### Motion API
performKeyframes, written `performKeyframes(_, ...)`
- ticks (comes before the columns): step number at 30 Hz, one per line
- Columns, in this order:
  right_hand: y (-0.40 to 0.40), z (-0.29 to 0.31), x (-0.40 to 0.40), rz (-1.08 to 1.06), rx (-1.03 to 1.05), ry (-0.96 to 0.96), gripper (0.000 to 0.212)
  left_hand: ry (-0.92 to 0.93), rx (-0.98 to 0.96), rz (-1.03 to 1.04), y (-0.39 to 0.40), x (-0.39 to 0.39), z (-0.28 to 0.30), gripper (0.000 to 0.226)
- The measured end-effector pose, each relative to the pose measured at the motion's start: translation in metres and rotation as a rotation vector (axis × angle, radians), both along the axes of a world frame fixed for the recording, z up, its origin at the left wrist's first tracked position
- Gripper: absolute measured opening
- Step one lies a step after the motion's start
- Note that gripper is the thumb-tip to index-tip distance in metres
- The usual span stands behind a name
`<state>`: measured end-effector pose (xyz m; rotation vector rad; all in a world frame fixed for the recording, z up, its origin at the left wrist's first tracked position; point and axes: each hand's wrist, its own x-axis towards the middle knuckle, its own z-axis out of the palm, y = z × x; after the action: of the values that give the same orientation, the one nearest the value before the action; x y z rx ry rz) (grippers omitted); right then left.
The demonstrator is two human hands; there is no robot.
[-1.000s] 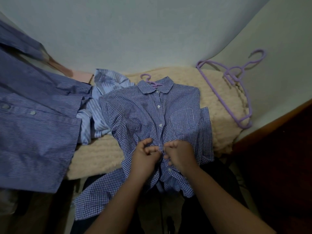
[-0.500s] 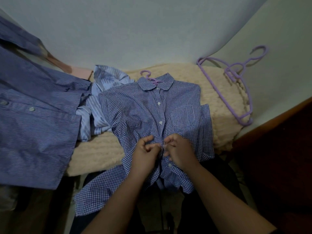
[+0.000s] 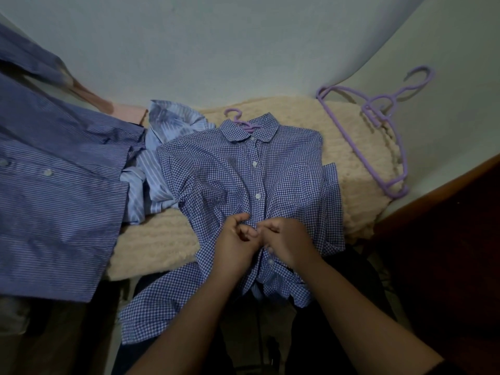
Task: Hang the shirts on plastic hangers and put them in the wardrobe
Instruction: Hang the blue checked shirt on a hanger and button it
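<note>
A blue gingham shirt (image 3: 216,171) lies face up on a cream knitted blanket (image 3: 349,147), its lower hem hanging off the near edge. A purple plastic hanger hook (image 3: 238,121) sticks out of its collar. My left hand (image 3: 235,239) and my right hand (image 3: 286,239) meet at the button placket low on the shirt, each pinching the fabric with curled fingers. The button between them is hidden by my fingers. A second purple hanger (image 3: 378,128) lies empty on the blanket at the right.
A crumpled light blue striped shirt (image 3: 159,158) lies left of the gingham one. A larger dark blue striped shirt (image 3: 54,190) covers the left side. A pale wall runs behind, and dark wooden furniture (image 3: 446,239) stands at the right.
Both hands have crept a little up the placket, away from me, staying pinched together. The shirt and hangers lie as before.
</note>
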<state>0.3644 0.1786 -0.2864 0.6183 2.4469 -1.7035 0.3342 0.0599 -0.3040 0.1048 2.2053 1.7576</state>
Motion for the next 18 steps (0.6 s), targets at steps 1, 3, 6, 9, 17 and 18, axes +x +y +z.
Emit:
performKeyframes(1, 0.000, -0.002, -0.001, -0.017, -0.016, -0.005, 0.025, -0.009, 0.003, -0.017, -0.001, -0.001, -0.001, 0.044)
performKeyframes(3, 0.001, -0.006, -0.002, -0.045, -0.044, -0.018, 0.023, -0.025, 0.002, -0.049, -0.002, -0.001, -0.003, 0.047)
performKeyframes(6, 0.003, -0.009, -0.004, -0.053, -0.075, -0.026, 0.020, -0.023, 0.004, -0.059, -0.003, 0.000, -0.007, 0.046)
performKeyframes(9, 0.005, -0.010, -0.004, -0.063, -0.140, -0.031, 0.016, -0.021, 0.030, -0.046, -0.003, 0.000, -0.010, 0.044)
performKeyframes(17, 0.011, -0.012, -0.007, -0.028, -0.287, -0.067, 0.018, -0.042, 0.085, -0.065, -0.006, -0.004, -0.014, 0.052)
performKeyframes(18, 0.011, -0.012, -0.008, -0.017, -0.289, -0.071, 0.017, -0.053, 0.098, -0.068, -0.006, -0.005, -0.015, 0.054)
